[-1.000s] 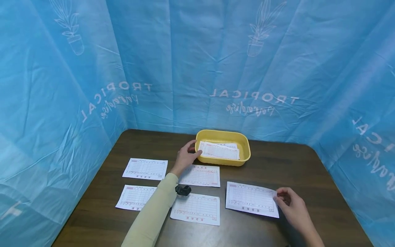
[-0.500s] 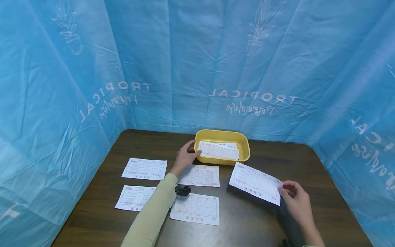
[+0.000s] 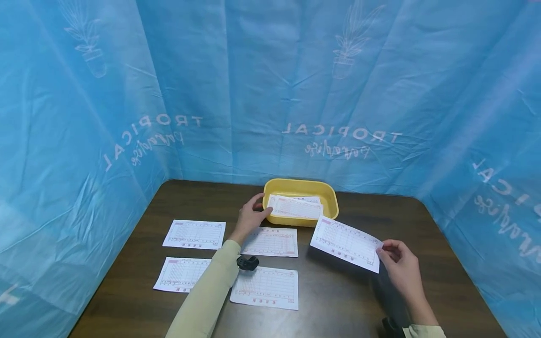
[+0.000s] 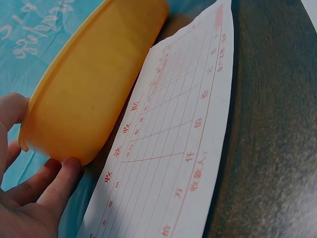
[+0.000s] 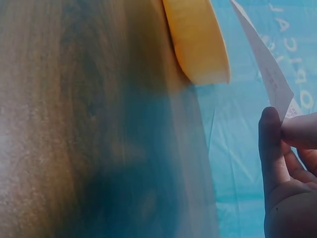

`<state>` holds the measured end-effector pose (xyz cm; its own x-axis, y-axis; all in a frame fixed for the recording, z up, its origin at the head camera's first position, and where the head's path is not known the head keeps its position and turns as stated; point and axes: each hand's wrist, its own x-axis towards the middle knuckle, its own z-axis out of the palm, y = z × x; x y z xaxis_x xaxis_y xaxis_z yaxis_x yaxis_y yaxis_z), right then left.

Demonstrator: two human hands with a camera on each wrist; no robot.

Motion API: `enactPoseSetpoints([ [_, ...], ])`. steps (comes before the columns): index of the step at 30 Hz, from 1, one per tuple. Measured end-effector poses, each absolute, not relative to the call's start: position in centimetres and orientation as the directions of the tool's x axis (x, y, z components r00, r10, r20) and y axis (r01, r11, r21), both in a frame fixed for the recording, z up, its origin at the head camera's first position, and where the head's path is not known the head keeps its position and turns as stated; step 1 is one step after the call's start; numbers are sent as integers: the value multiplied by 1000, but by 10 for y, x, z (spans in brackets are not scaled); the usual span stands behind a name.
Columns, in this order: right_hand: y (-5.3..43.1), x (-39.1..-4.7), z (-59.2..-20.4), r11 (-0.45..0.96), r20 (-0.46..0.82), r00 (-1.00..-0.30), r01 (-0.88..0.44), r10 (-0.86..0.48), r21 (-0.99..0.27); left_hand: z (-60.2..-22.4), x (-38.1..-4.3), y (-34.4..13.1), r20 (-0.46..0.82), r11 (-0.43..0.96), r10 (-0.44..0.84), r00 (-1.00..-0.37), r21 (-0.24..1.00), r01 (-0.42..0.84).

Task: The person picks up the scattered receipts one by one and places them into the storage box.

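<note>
At the left end of a yellow plastic basket (image 3: 334, 206), my left hand (image 3: 252, 216) holds the rim, with thumb and fingers about its end wall, as the left wrist view also shows. Printed receipt slips (image 3: 297, 207) lie inside the basket. My right hand (image 3: 401, 267) pinches the right edge of another receipt slip (image 3: 346, 241) between thumb and fingers. That slip is raised over the table, tilted, and its upper left corner comes close to the basket's front right. In the right wrist view the slip (image 5: 267, 69) appears nearly edge-on.
On the dark wooden table (image 3: 329, 305) lie several more slips: one at far left (image 3: 194, 234), one nearer left (image 3: 181, 274) partly under my left sleeve, one before the basket (image 3: 270, 241), and one nearer me (image 3: 265, 288). A blue printed curtain (image 3: 270, 94) encloses the table.
My right hand has lifted the slip from the table, tilting it and bringing it up toward the basket. The left hand stays on the basket rim. The head view has shifted slightly.
</note>
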<state>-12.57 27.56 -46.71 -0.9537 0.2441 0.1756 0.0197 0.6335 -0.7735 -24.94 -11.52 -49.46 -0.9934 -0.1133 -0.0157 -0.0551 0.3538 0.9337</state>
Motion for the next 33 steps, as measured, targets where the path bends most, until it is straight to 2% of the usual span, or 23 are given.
enactPoseSetpoints([
  [18,267,-141,-457,625,150,-955,44,255,-779,-494,-249,-118,-15,352,-94,-995,935,-47],
  [33,258,-152,-448,606,175,-960,-5,221,-795,-496,-250,-117,-12,357,-97,-995,933,-46],
])
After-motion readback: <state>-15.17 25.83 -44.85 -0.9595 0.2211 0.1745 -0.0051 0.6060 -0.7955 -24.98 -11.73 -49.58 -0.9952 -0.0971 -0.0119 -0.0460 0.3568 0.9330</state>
